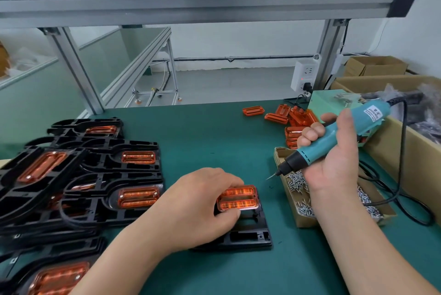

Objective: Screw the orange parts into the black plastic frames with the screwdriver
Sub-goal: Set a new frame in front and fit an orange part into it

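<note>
A black plastic frame (248, 237) lies on the green mat in front of me. An orange part (238, 198) sits on its top end. My left hand (202, 206) holds the orange part, with fingers along its far edge and the thumb at its near edge. My right hand (334, 154) grips a teal electric screwdriver (334, 134) above the mat, to the right of the frame. Its bit (272, 176) points down and to the left, clear of the part.
Several black frames with orange parts (95, 175) lie piled at the left. Loose orange parts (291, 118) lie at the back right. A cardboard tray of screws (286, 216) stands beside my right wrist. Cardboard boxes (393, 151) line the right edge. The screwdriver's black cable (403, 151) loops over the mat.
</note>
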A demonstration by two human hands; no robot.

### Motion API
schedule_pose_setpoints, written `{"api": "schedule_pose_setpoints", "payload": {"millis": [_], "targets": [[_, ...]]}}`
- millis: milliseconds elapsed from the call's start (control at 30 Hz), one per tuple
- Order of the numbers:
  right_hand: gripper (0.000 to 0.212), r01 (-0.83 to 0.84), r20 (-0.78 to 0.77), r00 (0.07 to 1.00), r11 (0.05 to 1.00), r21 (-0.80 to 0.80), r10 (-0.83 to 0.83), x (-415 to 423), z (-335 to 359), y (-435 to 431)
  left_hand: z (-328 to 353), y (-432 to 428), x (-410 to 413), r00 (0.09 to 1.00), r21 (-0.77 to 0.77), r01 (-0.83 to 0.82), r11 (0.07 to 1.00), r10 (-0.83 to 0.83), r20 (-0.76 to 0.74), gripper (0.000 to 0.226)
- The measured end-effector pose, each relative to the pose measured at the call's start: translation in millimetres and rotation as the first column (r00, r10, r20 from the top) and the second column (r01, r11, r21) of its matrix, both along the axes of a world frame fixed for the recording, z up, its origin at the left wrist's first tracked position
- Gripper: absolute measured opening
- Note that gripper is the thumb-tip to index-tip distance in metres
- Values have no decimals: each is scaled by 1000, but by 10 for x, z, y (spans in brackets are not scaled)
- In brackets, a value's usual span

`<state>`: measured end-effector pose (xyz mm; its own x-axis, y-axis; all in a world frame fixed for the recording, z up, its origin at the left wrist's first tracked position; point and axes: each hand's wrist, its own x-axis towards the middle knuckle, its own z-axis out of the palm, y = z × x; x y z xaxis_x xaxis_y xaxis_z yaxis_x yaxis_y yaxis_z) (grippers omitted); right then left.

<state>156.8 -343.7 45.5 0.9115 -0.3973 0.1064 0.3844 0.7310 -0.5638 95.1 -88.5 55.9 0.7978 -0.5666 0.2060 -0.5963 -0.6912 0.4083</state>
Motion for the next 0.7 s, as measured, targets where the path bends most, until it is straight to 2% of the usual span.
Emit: {"api": "schedule_pose_setpoints", "payload": {"millis": [267,533,700], "targets": [[30,8,-9,1000,1000,-19,-9,-17,-5,10,-27,17,-10,1000,54,20,998,-21,9,33],[30,0,-11,1000,1000,-30,0,-31,-5,27,-115,51,55,998,145,56,988,-50,-44,54],[29,-1,-4,1000,1000,-16,1,-36,4,21,-151,82,83,996,138,78,987,-70,-57,53]]}}
